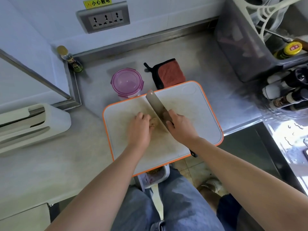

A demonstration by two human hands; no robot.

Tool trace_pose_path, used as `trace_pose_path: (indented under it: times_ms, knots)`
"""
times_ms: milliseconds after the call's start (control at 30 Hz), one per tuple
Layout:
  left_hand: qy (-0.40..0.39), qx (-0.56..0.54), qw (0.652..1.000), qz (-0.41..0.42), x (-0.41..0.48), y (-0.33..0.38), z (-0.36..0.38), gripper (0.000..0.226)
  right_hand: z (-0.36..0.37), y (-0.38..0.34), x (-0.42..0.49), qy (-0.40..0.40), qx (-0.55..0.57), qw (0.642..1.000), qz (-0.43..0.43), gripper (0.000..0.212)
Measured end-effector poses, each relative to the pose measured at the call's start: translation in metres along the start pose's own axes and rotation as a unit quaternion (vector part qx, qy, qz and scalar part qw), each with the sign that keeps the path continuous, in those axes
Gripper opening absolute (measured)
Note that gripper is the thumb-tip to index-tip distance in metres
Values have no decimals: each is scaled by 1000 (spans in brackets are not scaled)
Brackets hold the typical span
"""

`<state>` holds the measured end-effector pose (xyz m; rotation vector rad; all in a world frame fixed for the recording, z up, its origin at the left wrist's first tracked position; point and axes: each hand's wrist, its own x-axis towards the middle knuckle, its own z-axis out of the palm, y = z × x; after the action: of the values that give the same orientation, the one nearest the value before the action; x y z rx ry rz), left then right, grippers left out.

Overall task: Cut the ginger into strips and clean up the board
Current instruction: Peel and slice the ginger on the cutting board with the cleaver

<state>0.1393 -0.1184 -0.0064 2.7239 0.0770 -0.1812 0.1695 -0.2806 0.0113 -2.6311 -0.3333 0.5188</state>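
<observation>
Centrally, ginger sits mid cutting board, pinned under curled fingers of left hand. Right hand grips cleaver, blade just beside ginger. Yellow sticker above wall socket reads 小心触电. Yellow bottle cap bears red label, characters unreadable.

A person, seen from above, is wearing faded light-blue denim trousers, loosely creased across the thighs. One foot is wearing a pale cream shoe with a woven-looking upper. Both forearms are showing bare all the way down to the left hand and the right hand, which are also going bare.
</observation>
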Motion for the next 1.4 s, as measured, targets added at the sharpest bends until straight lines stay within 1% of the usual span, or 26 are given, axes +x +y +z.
trace_pose_path:
  times_ms: [100,200,300,400,433,533,633,800,967,1067,1133,1200,1400]
  knots:
    - [12,-28,999,-16,-2,6,2,26,1,1,0,-20,-9,1000,4,16]
    - [30,-87,995,-28,-6,8,4,20,-6,-1,4,-35,16,999,9,16]
    - [35,-140,989,-45,-8,6,4,18,-16,-2,4,-18,3,1000,-23,9]
    - [39,-158,985,-51,-10,7,2,20,-20,-1,-1,-18,-25,998,-53,7]
    - [39,-160,985,-52,-10,7,2,20,-20,-1,-3,-22,-35,997,-60,6]
    - [40,-153,986,-48,-9,10,0,19,-20,-2,-4,-22,-43,997,-69,14]
    - [30,-161,985,-59,-7,12,-4,17,-23,-4,-5,-20,-44,996,-70,13]
    - [18,-164,984,-66,-4,13,-4,16,-26,-10,-7,-48,-74,994,-58,11]
    - [13,-155,985,-74,-2,14,-2,12,-35,-12,-12,-83,-97,991,-51,4]
    - [7,-120,991,-64,1,13,-1,8,-42,-13,-12,-105,-115,986,-55,7]
    - [7,-103,993,-59,1,13,2,10,-41,-14,-10,-108,-122,985,-54,5]
    - [7,-103,993,-57,0,13,6,9,-36,-14,-7,-110,-123,985,-52,9]
    - [15,-137,989,-58,-1,9,13,9,-12,-7,-5,-92,-92,991,-41,11]
